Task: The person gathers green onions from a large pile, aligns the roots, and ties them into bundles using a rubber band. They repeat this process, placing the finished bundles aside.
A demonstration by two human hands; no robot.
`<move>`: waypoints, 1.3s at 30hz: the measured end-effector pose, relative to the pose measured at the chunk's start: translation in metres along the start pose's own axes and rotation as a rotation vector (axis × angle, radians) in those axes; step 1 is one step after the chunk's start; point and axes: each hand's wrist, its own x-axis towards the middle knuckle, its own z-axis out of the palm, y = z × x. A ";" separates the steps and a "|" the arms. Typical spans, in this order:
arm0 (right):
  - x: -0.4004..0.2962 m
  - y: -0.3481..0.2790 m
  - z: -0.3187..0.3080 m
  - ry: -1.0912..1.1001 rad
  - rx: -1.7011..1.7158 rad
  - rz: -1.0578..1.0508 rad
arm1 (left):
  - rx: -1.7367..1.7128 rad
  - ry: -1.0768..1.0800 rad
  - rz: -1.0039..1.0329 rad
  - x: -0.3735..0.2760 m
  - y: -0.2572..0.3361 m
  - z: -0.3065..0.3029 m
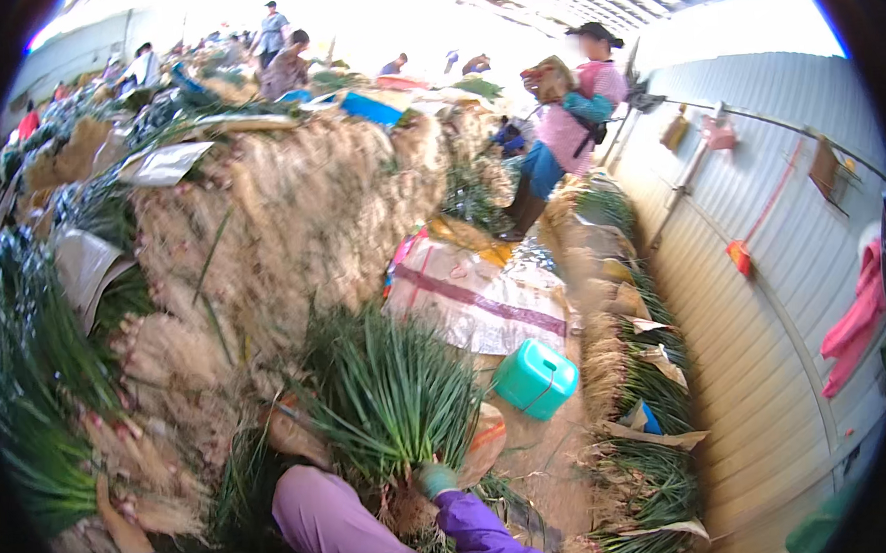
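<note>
My right hand (436, 480), in a green glove below a purple sleeve, grips a large bunch of green onions (400, 399) near its reddish bulbs. The leaves fan upward and away from me, beside my bent knee. Low on the left, my bare left hand (118, 522) lies against the root side of the stacked green onions (46, 455); its fingers are partly hidden, and whether they grip a bunch cannot be told. Long pale roots hang from the tall stack (282, 210) in front of me.
A turquoise plastic stool (536, 379) stands right of the bunch, before a white woven sack (482, 297). A person in pink (566, 120) stands beyond, holding a bundle. More onions (640, 446) line the corrugated metal wall (765, 259) at right. Several people work farther back.
</note>
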 end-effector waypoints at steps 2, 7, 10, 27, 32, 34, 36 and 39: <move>0.003 0.007 -0.019 -0.138 -0.153 -0.081 | 0.006 0.022 0.001 -0.010 0.001 -0.007; -0.024 0.000 -0.098 0.242 0.067 -0.367 | 0.617 -0.289 0.618 -0.074 0.055 -0.003; -0.042 -0.057 -0.119 0.317 0.211 -0.456 | -0.099 -0.423 -0.131 -0.097 0.122 0.010; -0.214 -0.459 -0.091 0.482 -0.176 -1.226 | -0.234 -0.095 0.171 -0.179 0.125 -0.063; -0.188 -0.507 -0.129 -0.027 0.779 -1.414 | -0.333 -0.189 -0.029 -0.179 0.096 -0.055; -0.189 -0.516 -0.129 0.361 0.300 -1.318 | -0.362 -0.214 -0.046 -0.176 0.092 -0.051; -0.192 -0.519 -0.124 0.644 -0.087 -1.198 | -0.459 -0.204 -0.048 -0.174 0.088 -0.051; -0.196 -0.513 -0.126 0.606 -0.205 -1.206 | -0.493 -0.225 -0.062 -0.173 0.084 -0.054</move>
